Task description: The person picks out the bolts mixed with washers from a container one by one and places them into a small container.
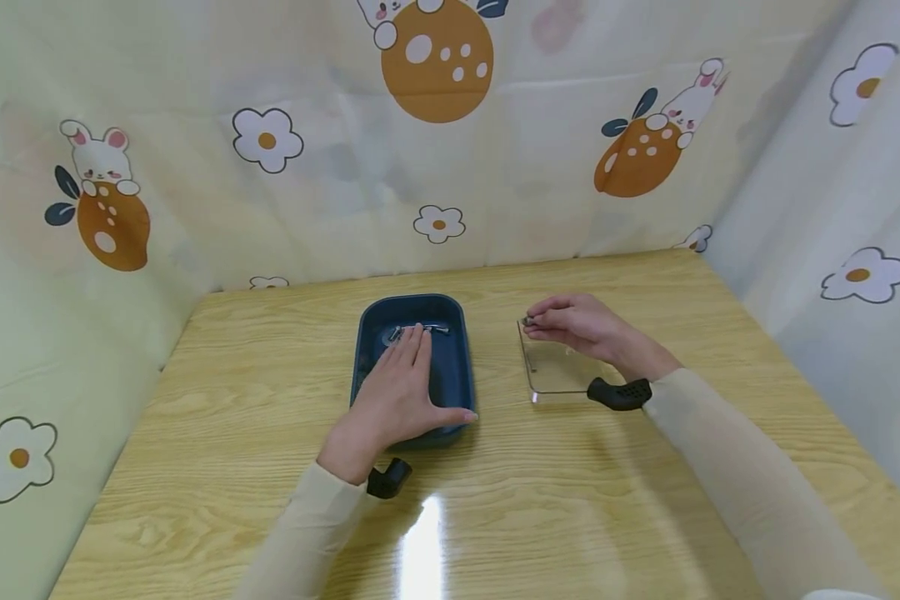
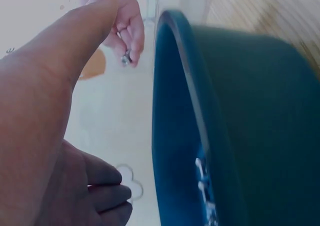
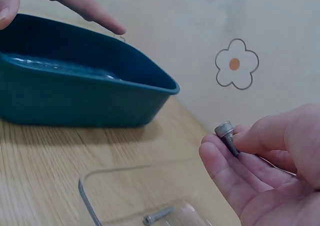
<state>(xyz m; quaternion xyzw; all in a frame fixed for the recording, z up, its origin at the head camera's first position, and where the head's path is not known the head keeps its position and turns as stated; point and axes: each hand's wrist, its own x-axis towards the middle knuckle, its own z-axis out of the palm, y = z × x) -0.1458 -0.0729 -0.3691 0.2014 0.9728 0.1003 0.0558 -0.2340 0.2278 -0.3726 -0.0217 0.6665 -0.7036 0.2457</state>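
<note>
My right hand (image 1: 588, 329) pinches a socket head bolt (image 3: 227, 136) between thumb and fingers, its head pointing up and outward in the right wrist view. Below that hand is a clear plastic box (image 3: 84, 188), with another bolt (image 3: 159, 215) lying in it. Over the dark blue bin (image 1: 465, 367), my left hand (image 1: 397, 396) is held with fingers straight and thumb spread out toward the right rim. Whether it touches the bin cannot be told. Several metal bolts (image 1: 438, 328) lie in the bin, partly hidden by the left fingers.
Both containers stand on a wood-grain table (image 1: 247, 417), the bin left of the box. A printed curtain (image 1: 330, 200) hangs behind the table and along its sides. Each wrist wears a black mount, such as the right wrist mount (image 1: 618, 394).
</note>
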